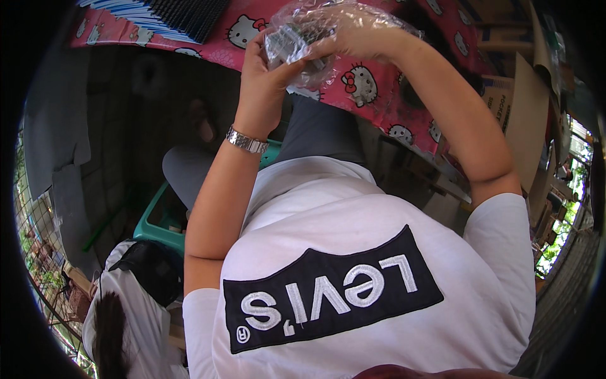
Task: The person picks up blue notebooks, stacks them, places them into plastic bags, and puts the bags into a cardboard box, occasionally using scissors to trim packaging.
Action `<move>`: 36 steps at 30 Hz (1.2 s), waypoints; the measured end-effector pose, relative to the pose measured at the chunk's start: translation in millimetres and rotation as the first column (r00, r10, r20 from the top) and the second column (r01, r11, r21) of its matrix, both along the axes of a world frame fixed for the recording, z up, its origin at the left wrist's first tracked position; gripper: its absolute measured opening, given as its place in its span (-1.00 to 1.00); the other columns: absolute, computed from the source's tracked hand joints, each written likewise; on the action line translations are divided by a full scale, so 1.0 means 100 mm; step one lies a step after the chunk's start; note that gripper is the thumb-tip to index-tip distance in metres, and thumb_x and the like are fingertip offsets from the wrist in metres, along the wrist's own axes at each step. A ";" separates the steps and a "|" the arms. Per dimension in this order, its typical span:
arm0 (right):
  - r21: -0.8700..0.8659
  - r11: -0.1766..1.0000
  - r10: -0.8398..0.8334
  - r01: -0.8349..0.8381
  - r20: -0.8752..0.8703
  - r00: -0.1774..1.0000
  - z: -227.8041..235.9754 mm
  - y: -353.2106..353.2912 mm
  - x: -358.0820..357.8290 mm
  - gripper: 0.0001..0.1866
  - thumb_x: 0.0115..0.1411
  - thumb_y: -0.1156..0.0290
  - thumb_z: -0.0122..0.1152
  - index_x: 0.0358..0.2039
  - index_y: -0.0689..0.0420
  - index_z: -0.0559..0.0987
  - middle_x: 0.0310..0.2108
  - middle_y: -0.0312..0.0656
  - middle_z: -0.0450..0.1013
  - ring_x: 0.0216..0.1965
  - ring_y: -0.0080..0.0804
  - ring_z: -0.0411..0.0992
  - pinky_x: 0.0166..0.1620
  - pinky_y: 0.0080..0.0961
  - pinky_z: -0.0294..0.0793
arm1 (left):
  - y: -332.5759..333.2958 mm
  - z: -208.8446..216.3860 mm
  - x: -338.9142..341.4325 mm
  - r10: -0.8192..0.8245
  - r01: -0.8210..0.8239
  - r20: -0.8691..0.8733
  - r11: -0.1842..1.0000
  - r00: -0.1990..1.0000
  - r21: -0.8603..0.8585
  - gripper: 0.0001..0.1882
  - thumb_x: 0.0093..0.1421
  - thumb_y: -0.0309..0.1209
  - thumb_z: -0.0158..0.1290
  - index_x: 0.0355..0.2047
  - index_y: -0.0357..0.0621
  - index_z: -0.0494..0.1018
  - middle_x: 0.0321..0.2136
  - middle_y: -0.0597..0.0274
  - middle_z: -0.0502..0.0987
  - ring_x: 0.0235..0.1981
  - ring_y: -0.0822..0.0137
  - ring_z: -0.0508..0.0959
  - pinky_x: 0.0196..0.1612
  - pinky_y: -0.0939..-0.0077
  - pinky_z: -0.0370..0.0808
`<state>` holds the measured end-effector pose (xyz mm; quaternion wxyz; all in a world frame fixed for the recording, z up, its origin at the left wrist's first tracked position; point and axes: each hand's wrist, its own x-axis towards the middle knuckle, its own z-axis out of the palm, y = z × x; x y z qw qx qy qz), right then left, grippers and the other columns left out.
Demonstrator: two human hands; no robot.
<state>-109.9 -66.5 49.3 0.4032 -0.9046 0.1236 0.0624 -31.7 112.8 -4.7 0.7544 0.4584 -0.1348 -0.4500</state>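
Observation:
Above the near edge of the table, both hands are on a crinkled clear plastic bag (285, 39). Small grey, metallic-looking pieces show through its film, but their kind cannot be made out. My left hand (268, 79), with a metal watch band on the wrist, grips the bag's near left side, thumb against the plastic. My right hand (363, 36) is closed at the bag's right side, its thumb reaching toward the left one. Shiny film covers part of the right fingers, so whether they are inside the bag cannot be told.
A pink cartoon-print cloth (391, 95) covers the table. Rows of slim blue, white and black sticks (170, 19), perhaps pens, lie at the far left. Cardboard boxes (499, 95) stand right. A green plastic chair (151, 218) and pale cloth (136, 309) are at lower left.

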 end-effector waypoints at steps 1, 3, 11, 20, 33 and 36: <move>0.157 0.987 -0.030 0.040 -0.064 0.998 0.01 -0.07 -0.01 -0.42 0.03 0.20 0.38 0.08 0.06 0.51 -0.04 -0.09 0.50 -0.05 -0.29 0.50 0.03 -0.42 0.47 | -0.06 0.00 0.02 -0.012 0.011 0.035 1.000 0.999 0.022 -0.29 0.02 -0.63 0.18 0.17 -0.28 0.11 0.02 0.09 0.39 0.00 0.32 0.48 0.08 0.42 0.44; 0.445 0.884 -0.060 0.143 -0.194 0.979 0.00 -0.27 -0.04 -0.44 0.03 0.17 0.39 0.04 0.11 0.53 -0.10 -0.16 0.53 -0.09 -0.36 0.50 0.02 -0.43 0.46 | -0.14 0.06 0.03 -0.036 0.031 0.071 0.997 0.997 0.068 -0.28 0.00 -0.61 0.19 0.16 -0.29 0.11 0.00 0.08 0.40 -0.02 0.33 0.48 0.04 0.43 0.46; 0.345 0.929 -0.189 0.133 0.132 0.973 -0.11 -0.54 -0.30 -0.78 0.22 0.40 0.17 -0.19 0.25 0.59 -0.27 -0.13 0.58 -0.22 -0.37 0.49 -0.12 -0.45 0.44 | -0.35 0.10 0.06 -0.091 0.089 0.041 0.994 0.995 0.058 -0.30 -0.02 -0.57 0.20 0.13 -0.31 0.13 -0.04 0.08 0.41 -0.11 0.34 0.51 -0.04 0.46 0.49; 0.111 0.982 -0.136 0.154 -0.158 0.978 0.36 -0.43 -0.24 -0.60 0.14 0.14 0.33 -0.17 0.20 0.63 -0.28 -0.27 0.54 -0.28 -0.53 0.45 -0.17 -0.60 0.41 | -0.46 0.19 0.04 -0.053 0.044 0.057 0.989 0.997 0.144 -0.48 0.05 -0.58 0.11 0.03 -0.28 0.22 -0.17 0.16 0.47 -0.19 0.39 0.53 -0.12 0.50 0.47; 0.595 0.785 -0.084 0.172 -0.172 0.981 -0.08 -0.53 -0.18 -0.66 0.16 0.22 0.34 -0.20 0.23 0.64 -0.31 -0.30 0.55 -0.27 -0.60 0.44 -0.13 -0.63 0.39 | -0.35 0.15 0.07 -0.092 0.084 0.040 0.982 0.995 0.170 -0.47 0.10 -0.49 0.22 0.02 -0.28 0.23 -0.13 0.14 0.47 -0.14 0.39 0.53 -0.06 0.48 0.48; 0.552 0.808 -0.110 0.206 -0.202 0.973 0.06 -0.49 -0.19 -0.64 0.15 0.21 0.34 -0.19 0.25 0.63 -0.29 -0.27 0.56 -0.25 -0.58 0.45 -0.11 -0.60 0.40 | -0.32 0.08 0.10 -0.118 0.114 0.030 0.986 0.993 0.121 -0.47 0.12 -0.48 0.22 0.04 -0.26 0.23 -0.14 0.16 0.48 -0.14 0.40 0.54 -0.07 0.48 0.49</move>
